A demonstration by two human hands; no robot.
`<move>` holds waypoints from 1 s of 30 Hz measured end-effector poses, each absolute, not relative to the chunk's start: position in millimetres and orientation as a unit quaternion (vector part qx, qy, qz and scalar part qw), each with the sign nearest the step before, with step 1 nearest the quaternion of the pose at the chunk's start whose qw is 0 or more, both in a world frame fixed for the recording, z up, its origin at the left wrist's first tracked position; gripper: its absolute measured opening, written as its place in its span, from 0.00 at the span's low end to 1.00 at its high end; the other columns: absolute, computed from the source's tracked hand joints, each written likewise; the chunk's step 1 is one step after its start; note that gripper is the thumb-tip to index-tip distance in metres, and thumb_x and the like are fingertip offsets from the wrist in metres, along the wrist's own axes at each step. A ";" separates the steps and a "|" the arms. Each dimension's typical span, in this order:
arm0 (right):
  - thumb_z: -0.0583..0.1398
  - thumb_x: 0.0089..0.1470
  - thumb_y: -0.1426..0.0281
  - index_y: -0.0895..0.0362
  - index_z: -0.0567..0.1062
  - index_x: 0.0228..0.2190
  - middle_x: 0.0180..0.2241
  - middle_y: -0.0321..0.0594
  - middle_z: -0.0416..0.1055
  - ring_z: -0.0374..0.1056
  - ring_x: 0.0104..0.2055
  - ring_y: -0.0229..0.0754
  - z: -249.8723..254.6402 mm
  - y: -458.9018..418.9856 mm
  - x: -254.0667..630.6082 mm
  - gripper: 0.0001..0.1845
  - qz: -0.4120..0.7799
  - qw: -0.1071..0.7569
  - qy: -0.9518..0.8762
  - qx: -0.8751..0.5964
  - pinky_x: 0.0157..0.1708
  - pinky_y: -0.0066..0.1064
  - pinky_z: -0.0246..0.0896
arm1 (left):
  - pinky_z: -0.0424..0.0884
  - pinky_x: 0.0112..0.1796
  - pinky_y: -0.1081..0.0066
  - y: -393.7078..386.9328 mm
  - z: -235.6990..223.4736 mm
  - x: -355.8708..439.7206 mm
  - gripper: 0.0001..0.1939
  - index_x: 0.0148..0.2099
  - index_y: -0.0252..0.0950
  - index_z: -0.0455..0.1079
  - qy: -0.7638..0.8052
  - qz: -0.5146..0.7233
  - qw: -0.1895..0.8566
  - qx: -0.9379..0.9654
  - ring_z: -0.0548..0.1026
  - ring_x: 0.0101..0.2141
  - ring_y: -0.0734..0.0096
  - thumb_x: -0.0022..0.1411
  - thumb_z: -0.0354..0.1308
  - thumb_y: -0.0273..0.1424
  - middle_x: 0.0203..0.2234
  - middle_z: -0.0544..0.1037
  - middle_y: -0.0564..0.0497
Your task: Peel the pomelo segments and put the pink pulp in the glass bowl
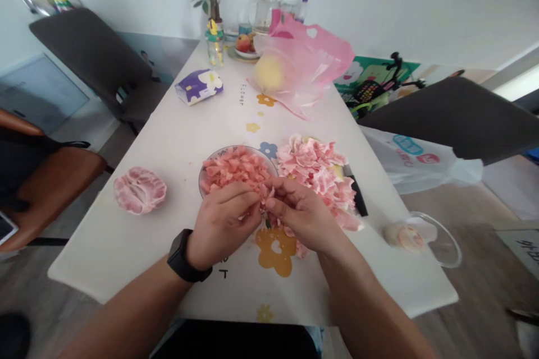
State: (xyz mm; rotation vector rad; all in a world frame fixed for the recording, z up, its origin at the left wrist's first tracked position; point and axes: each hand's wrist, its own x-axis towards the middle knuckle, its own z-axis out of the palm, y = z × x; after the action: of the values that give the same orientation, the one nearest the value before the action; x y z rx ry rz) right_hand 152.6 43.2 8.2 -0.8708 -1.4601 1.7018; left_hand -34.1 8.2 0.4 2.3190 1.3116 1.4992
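My left hand point(227, 221), with a black watch on the wrist, and my right hand point(302, 214) meet over the near rim of a plate point(201, 168). Both have their fingers pinched on a small pomelo segment point(265, 193), partly hidden by the fingertips. Pink pomelo flesh point(236, 164) in pieces heaps up on the plate. Just right of it lies a pile of pale pink membrane scraps point(314, 165). A peeled pomelo half point(140, 190) rests by itself on the left side of the table.
A black handle point(359, 193) sticks out beside the scraps. Near the right edge stands a clear cup point(406, 235). Farther back are a tissue pack point(200, 87), a pink plastic bag point(314, 67) around a yellow fruit, and a fruit plate point(242, 57). Chairs flank the table.
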 end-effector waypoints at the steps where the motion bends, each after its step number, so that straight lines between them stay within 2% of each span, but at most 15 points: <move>1: 0.69 0.60 0.58 0.52 0.78 0.43 0.30 0.32 0.72 0.67 0.27 0.35 8.9 42.1 151.5 0.14 0.654 0.362 -0.570 -0.341 0.27 0.28 0.63 | 0.78 0.34 0.72 8.4 1.1 -33.5 0.07 0.39 0.37 0.76 0.436 0.497 0.054 0.748 0.81 0.33 0.71 0.65 0.61 0.20 0.33 0.83 0.51; 5: 0.68 0.62 0.61 0.52 0.78 0.45 0.31 0.33 0.72 0.67 0.29 0.36 9.3 38.7 149.1 0.13 0.618 0.378 -0.595 -0.349 0.29 0.29 0.64 | 0.78 0.33 0.74 9.9 3.6 -31.3 0.07 0.36 0.37 0.76 0.466 0.513 0.114 0.712 0.79 0.31 0.73 0.63 0.61 0.21 0.30 0.82 0.53; 8: 0.67 0.63 0.64 0.52 0.78 0.45 0.34 0.36 0.74 0.71 0.34 0.38 8.2 37.8 149.5 0.09 0.599 0.375 -0.618 -0.344 0.34 0.31 0.69 | 0.77 0.32 0.74 11.4 4.1 -30.8 0.08 0.32 0.38 0.77 0.494 0.519 0.171 0.676 0.78 0.29 0.73 0.61 0.61 0.21 0.28 0.81 0.54; 11: 0.66 0.64 0.66 0.52 0.79 0.44 0.37 0.38 0.77 0.73 0.38 0.40 8.0 38.5 151.0 0.08 0.590 0.365 -0.633 -0.344 0.37 0.32 0.71 | 0.72 0.24 0.77 12.6 4.6 -31.6 0.08 0.30 0.38 0.77 0.521 0.509 0.273 0.628 0.76 0.23 0.76 0.60 0.61 0.22 0.24 0.80 0.56; 14: 0.67 0.63 0.63 0.53 0.77 0.43 0.35 0.36 0.75 0.72 0.33 0.37 9.4 40.3 151.9 0.09 0.606 0.369 -0.621 -0.333 0.32 0.30 0.69 | 0.67 0.18 0.78 12.5 5.2 -32.2 0.08 0.31 0.38 0.76 0.523 0.505 0.344 0.594 0.71 0.17 0.78 0.63 0.61 0.24 0.20 0.77 0.58; 17: 0.67 0.63 0.57 0.53 0.75 0.43 0.33 0.34 0.73 0.71 0.29 0.35 10.7 42.8 150.2 0.14 0.646 0.374 -0.592 -0.304 0.28 0.28 0.68 | 0.74 0.27 0.76 10.9 4.2 -31.5 0.07 0.32 0.38 0.77 0.519 0.518 0.263 0.627 0.77 0.26 0.75 0.62 0.62 0.23 0.26 0.80 0.55; 20: 0.68 0.61 0.53 0.54 0.74 0.37 0.29 0.32 0.72 0.70 0.27 0.35 9.9 44.5 145.9 0.18 0.680 0.358 -0.566 -0.298 0.27 0.28 0.67 | 0.76 0.35 0.73 9.3 1.1 -30.6 0.06 0.34 0.37 0.76 0.492 0.518 0.162 0.681 0.78 0.31 0.74 0.63 0.63 0.22 0.30 0.80 0.54; 23: 0.71 0.58 0.58 0.54 0.71 0.32 0.25 0.30 0.71 0.68 0.25 0.34 8.6 43.6 141.7 0.17 0.695 0.349 -0.530 -0.338 0.26 0.27 0.65 | 0.75 0.35 0.72 8.7 -2.7 -30.2 0.05 0.35 0.37 0.75 0.468 0.512 0.118 0.710 0.76 0.31 0.73 0.64 0.62 0.23 0.30 0.79 0.53; 26: 0.68 0.59 0.64 0.54 0.71 0.32 0.23 0.28 0.70 0.67 0.23 0.33 8.5 40.8 139.4 0.11 0.693 0.353 -0.512 -0.363 0.25 0.26 0.63 | 0.74 0.36 0.72 8.3 -4.3 -29.6 0.06 0.36 0.37 0.74 0.476 0.509 0.100 0.710 0.76 0.32 0.72 0.65 0.61 0.22 0.30 0.79 0.53; 30: 0.65 0.60 0.67 0.53 0.70 0.31 0.21 0.28 0.71 0.66 0.22 0.34 4.6 38.1 137.0 0.09 0.699 0.366 -0.500 -0.356 0.23 0.25 0.62 | 0.74 0.37 0.72 6.7 -0.8 -27.8 0.07 0.34 0.37 0.74 0.509 0.510 0.122 0.683 0.76 0.32 0.73 0.62 0.60 0.21 0.30 0.79 0.54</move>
State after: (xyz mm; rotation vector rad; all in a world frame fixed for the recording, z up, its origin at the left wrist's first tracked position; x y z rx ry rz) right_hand 137.0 38.1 4.6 -0.9153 -1.2858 1.7974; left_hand -27.8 6.7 -0.8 1.9938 1.4848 1.4876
